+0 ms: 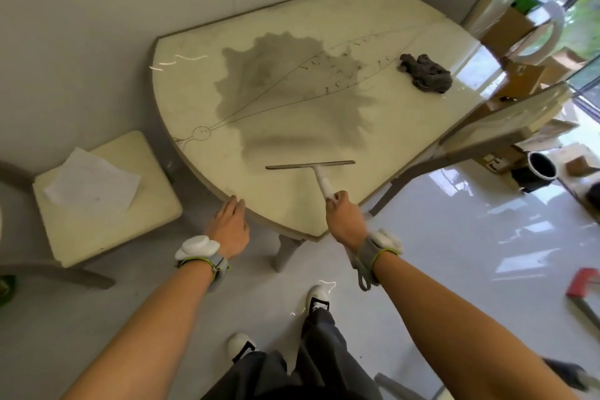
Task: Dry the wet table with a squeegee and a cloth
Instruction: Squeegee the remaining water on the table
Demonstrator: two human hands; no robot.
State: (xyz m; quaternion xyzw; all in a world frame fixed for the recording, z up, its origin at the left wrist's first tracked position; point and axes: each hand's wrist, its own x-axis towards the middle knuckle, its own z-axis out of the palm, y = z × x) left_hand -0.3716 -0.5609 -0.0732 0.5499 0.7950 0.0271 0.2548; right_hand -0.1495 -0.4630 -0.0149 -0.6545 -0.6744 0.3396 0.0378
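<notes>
A cream table [201, 97] carries a wide grey puddle of water [285, 91] across its middle. My right hand [345, 217] grips the white handle of a squeegee [316, 169]; its blade lies on the table just below the puddle's near edge. My left hand [229, 227] rests with straight fingers on the table's near rim. A crumpled grey cloth [425, 73] lies on the far right of the table, apart from both hands.
A cream stool [130, 224] with a sheet of paper stands left of the table. A chair back [506, 120] leans at the table's right side. Cardboard boxes [509, 26] and a black bucket [540, 166] crowd the floor at right. Walls close the left and back.
</notes>
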